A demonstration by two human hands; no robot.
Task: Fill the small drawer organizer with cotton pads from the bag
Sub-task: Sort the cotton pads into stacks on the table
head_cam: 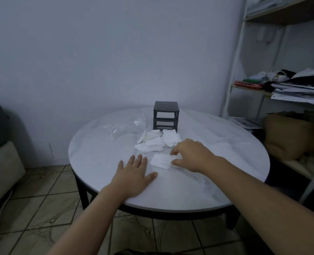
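Left hand [134, 173] flat, fingers spread on table [217, 144]; right hand [191, 155] pinching cotton pad [160, 161].

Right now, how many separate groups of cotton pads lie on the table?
2. A loose heap sits just in front of the drawer organizer; a small stack lies nearer, pinched by the right hand. Pads overlap, so some may be hidden.
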